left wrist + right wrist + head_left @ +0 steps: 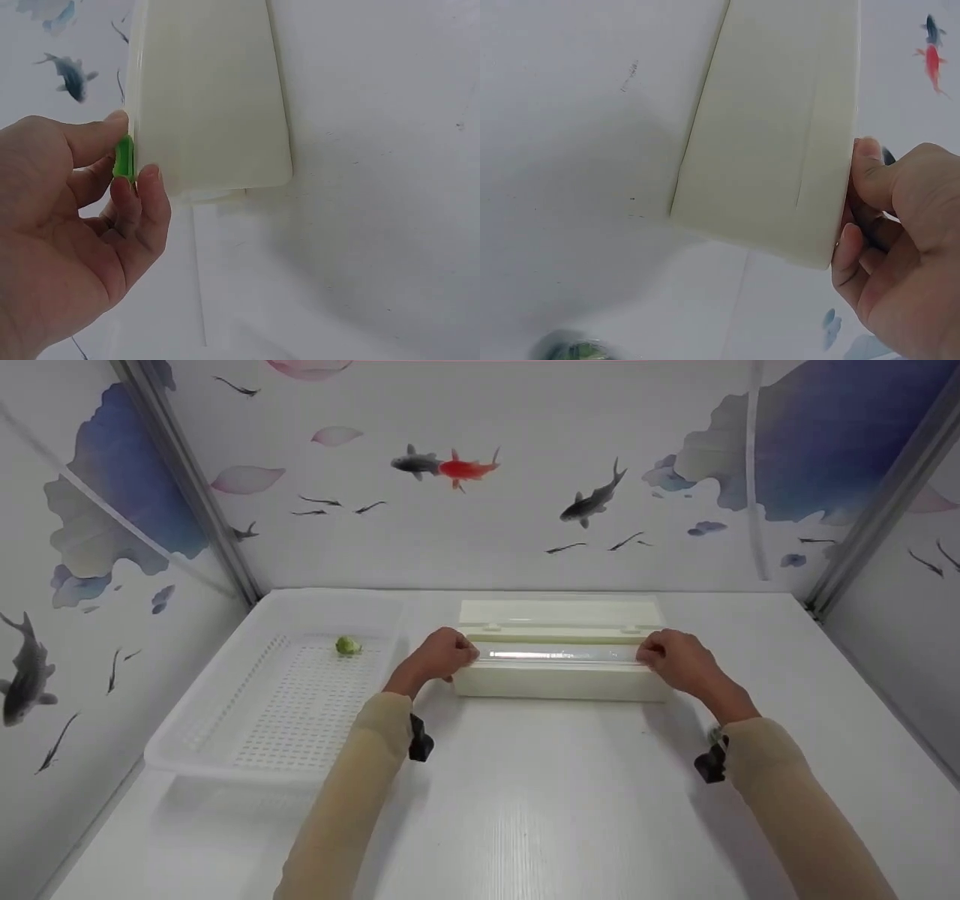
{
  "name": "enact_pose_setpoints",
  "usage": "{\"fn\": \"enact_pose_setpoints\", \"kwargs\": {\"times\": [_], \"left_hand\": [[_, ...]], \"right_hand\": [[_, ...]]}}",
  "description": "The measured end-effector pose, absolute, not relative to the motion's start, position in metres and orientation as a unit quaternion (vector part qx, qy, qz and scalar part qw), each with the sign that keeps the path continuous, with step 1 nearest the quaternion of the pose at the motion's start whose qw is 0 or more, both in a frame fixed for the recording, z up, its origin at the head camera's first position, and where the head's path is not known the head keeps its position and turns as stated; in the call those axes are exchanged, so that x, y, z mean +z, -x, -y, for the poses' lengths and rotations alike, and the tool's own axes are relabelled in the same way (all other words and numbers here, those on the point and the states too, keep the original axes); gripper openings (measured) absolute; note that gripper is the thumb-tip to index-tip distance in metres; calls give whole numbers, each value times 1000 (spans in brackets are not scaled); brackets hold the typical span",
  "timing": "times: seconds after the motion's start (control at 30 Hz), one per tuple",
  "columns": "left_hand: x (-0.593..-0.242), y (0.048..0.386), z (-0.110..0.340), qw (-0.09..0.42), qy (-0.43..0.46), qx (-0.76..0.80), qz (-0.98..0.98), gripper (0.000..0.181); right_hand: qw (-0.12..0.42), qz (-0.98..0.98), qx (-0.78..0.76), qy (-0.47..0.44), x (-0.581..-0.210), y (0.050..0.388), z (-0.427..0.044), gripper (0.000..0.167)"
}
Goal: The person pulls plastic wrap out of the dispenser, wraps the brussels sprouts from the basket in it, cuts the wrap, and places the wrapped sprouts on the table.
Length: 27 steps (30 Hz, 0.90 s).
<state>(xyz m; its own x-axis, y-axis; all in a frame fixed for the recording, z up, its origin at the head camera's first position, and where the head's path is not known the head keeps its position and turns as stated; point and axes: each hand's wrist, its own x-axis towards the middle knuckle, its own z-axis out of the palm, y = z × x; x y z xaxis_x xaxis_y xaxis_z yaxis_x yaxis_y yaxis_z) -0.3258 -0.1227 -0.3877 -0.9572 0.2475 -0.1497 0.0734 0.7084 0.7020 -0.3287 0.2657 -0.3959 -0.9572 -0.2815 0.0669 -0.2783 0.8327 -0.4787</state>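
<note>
A long cream cling film box (562,684) lies on the table with its lid (559,611) tipped back. Across its opening runs a shiny, clear cling film roll (562,653). My left hand (446,651) pinches the roll's left end; the left wrist view shows a bright green end piece (124,158) between thumb and fingers. At the opposite end my right hand (675,658) grips with curled fingers, the thumb by the box's upper edge. In the right wrist view the box's wall (772,150) hides the roll there.
On the left stands a white perforated basket (169,750) with a small green vegetable (347,646) inside. A blurred, roundish green thing (577,349) lies near my right wrist. Printed white panels (487,532) enclose the table (555,810) at the back and sides.
</note>
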Motion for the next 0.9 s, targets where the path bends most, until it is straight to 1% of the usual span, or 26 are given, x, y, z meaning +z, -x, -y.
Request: {"fn": "enact_pose_setpoints", "kwargs": {"times": [0.1,0.3,0.4,0.6,0.77,0.9], "left_hand": [[-388,327,123,106,-83,382,-914,29],[-389,331,121,48,-80,402,-911,27],[-389,331,120,32,-82,411,-907,28],[-389,330,119,24,-86,432,-897,29],[-390,332,119,26,-86,446,-890,29],[-391,335,119,12,-85,443,-892,27]], "right_hand": [[-6,-953,-265,146,-397,327,-266,22],[-28,-946,-293,140,-394,326,-263,23],[-32,-946,-295,129,-392,326,-261,23],[-26,-954,-284,98,-387,327,-257,24],[-33,-955,-279,96,-386,327,-256,26],[-44,-953,-286,94,-386,328,-256,25]]}}
